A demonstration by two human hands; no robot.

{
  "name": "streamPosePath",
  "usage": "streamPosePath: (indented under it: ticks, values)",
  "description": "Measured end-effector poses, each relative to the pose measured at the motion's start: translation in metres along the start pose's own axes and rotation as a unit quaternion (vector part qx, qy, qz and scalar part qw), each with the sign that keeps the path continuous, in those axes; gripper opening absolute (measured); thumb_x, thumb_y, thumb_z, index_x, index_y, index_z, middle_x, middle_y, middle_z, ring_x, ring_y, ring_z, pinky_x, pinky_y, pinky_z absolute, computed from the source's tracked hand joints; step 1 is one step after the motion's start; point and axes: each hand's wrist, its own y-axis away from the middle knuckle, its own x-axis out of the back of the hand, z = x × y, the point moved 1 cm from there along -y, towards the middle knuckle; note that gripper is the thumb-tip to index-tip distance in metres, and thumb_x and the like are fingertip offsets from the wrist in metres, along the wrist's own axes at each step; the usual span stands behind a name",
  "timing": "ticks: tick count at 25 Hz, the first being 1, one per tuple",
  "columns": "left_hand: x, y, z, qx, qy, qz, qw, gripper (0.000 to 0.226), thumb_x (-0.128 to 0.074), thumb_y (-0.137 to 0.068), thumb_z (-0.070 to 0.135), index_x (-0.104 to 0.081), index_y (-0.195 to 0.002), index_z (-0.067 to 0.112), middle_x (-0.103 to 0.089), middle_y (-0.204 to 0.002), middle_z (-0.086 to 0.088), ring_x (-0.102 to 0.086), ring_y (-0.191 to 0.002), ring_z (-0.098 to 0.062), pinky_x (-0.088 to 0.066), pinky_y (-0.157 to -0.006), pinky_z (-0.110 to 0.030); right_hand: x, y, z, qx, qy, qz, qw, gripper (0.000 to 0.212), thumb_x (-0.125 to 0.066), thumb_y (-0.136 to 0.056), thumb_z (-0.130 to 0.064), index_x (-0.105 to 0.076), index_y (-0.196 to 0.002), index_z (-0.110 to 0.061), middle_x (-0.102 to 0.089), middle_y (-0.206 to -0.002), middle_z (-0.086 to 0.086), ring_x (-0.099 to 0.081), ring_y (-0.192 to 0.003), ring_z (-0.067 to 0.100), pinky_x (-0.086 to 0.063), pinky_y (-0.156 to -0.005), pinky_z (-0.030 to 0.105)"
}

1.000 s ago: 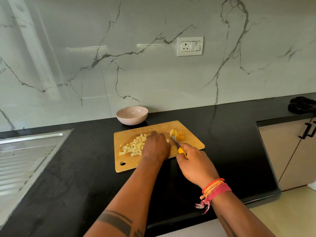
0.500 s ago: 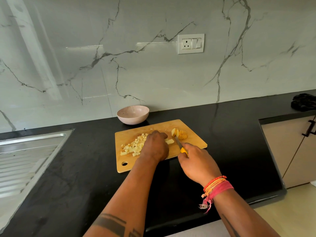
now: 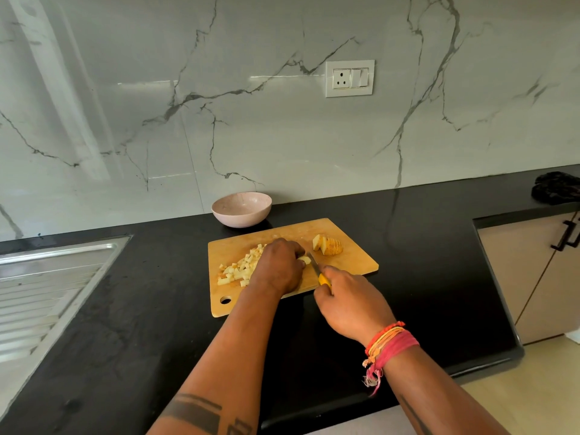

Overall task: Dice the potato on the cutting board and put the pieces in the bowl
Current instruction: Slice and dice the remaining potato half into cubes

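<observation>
A wooden cutting board point(image 3: 351, 262) lies on the black counter. On its left half sits a pile of diced potato point(image 3: 240, 269). A sliced potato half point(image 3: 328, 245) rests at the board's far right. My left hand point(image 3: 279, 265) presses down on a small potato piece point(image 3: 305, 259) in the middle of the board. My right hand point(image 3: 351, 304) grips a yellow-handled knife point(image 3: 317, 270), its blade against that piece. The pink bowl point(image 3: 241, 209) stands behind the board by the wall; its inside looks empty.
A steel sink drainboard point(image 3: 47, 284) fills the left side. A dark cloth point(image 3: 555, 187) lies at the far right on the counter. Cabinet doors with a black handle point(image 3: 565, 235) stand to the right. A wall socket point(image 3: 349, 78) is above.
The view shifted slightly. My left hand and the knife stay at the same piece in the board's middle; the knife blade has moved a little closer to my left fingers.
</observation>
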Motion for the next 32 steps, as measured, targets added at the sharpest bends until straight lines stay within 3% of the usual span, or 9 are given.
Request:
streamPosePath:
  ticks: [5,12,17,22,28,32]
  values:
    - [0.001,0.000,0.001,0.002,-0.009,0.016,1.000,0.030,-0.067,-0.097,0.024,-0.071,-0.126,0.021,-0.066,-0.129,-0.001,-0.061,-0.117,-0.018,-0.048,-0.102,-0.029,0.002,-0.002,0.002,0.006,0.011,0.020,1.000,0.049,-0.044,-0.104,-0.034,-0.045,-0.153,-0.029,-0.061,-0.075,-0.009,-0.058,-0.061,0.007,-0.035,-0.047,0.022]
    - [0.000,0.001,0.004,0.004,-0.056,0.028,0.998,0.026,-0.064,-0.099,0.025,-0.072,-0.123,0.021,-0.069,-0.122,-0.001,-0.062,-0.111,-0.020,-0.050,-0.099,-0.030,0.002,-0.010,-0.002,0.048,0.047,0.010,0.998,0.049,-0.042,-0.103,-0.036,-0.046,-0.152,-0.029,-0.057,-0.076,-0.010,-0.056,-0.063,0.007,-0.038,-0.050,0.024]
    - [0.001,0.002,0.007,-0.015,-0.069,0.041,0.997,0.027,-0.057,-0.100,0.018,-0.074,-0.121,0.021,-0.069,-0.124,0.000,-0.062,-0.113,-0.020,-0.048,-0.102,-0.029,0.001,-0.026,-0.009,0.067,0.068,-0.011,0.995,0.035,-0.044,-0.103,-0.032,-0.057,-0.134,-0.024,-0.058,-0.079,-0.005,-0.059,-0.070,0.014,-0.040,-0.055,0.029]
    - [-0.004,0.002,0.007,0.016,-0.042,0.051,0.998,0.022,-0.059,-0.098,0.020,-0.076,-0.113,0.018,-0.071,-0.117,-0.002,-0.064,-0.106,-0.019,-0.054,-0.095,-0.030,-0.002,-0.014,-0.002,0.077,0.095,-0.009,0.992,0.041,-0.043,-0.102,-0.035,-0.048,-0.143,-0.030,-0.057,-0.076,-0.007,-0.058,-0.067,0.014,-0.039,-0.054,0.030]
    - [-0.004,0.004,0.003,0.022,-0.014,0.055,0.998,0.029,-0.065,-0.097,0.022,-0.071,-0.125,0.020,-0.067,-0.127,-0.002,-0.061,-0.116,-0.019,-0.047,-0.100,-0.028,0.002,0.023,0.006,0.069,0.105,0.017,0.992,0.056,-0.041,-0.102,-0.035,-0.037,-0.158,-0.033,-0.059,-0.069,-0.007,-0.059,-0.059,0.011,-0.046,-0.050,0.028]
    - [-0.003,0.007,0.000,0.033,-0.011,0.052,0.998,0.033,-0.066,-0.097,0.021,-0.068,-0.129,0.020,-0.065,-0.128,-0.003,-0.060,-0.117,-0.020,-0.047,-0.099,-0.028,0.004,0.013,0.001,0.058,0.066,0.022,0.996,0.055,-0.042,-0.103,-0.035,-0.036,-0.158,-0.034,-0.060,-0.070,-0.006,-0.058,-0.059,0.011,-0.039,-0.047,0.024]
